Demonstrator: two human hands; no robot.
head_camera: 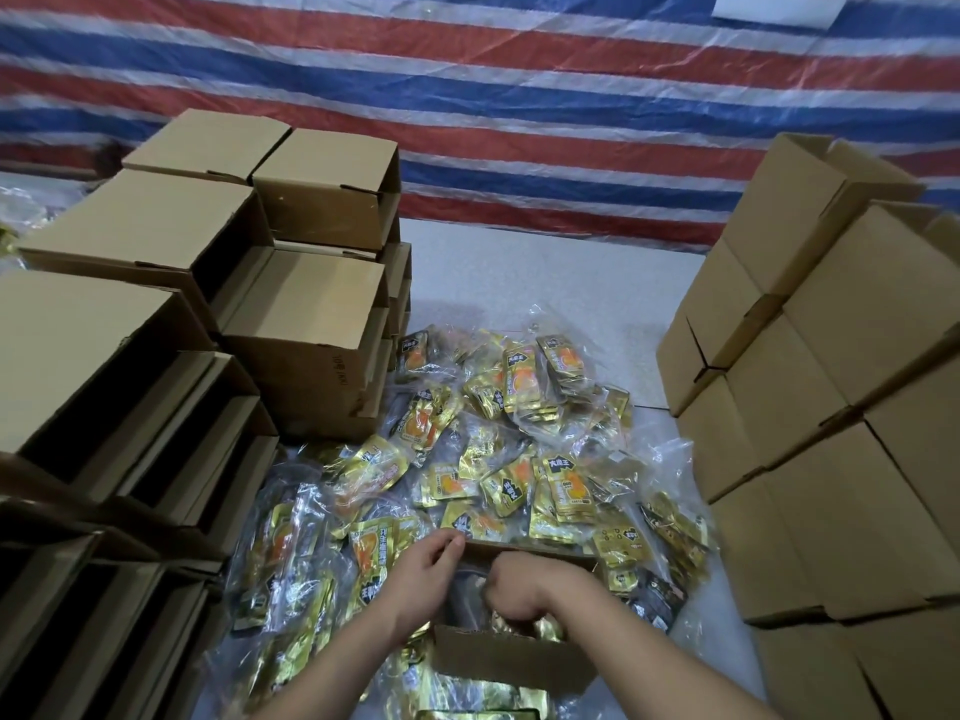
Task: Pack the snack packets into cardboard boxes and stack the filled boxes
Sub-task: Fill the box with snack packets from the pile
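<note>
At the lower centre of the frame, an open cardboard box (511, 662) is being filled: gold packets (524, 628) are pressed in by the curled right hand (511, 589), while the far rim is pinched by the left hand (431, 566). More packets from the heap (519, 449) seem needed next.

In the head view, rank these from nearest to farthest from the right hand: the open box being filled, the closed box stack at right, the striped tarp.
1. open box, directly under the right hand.
2. closed box stack, to the right.
3. striped tarp, along the back.
</note>
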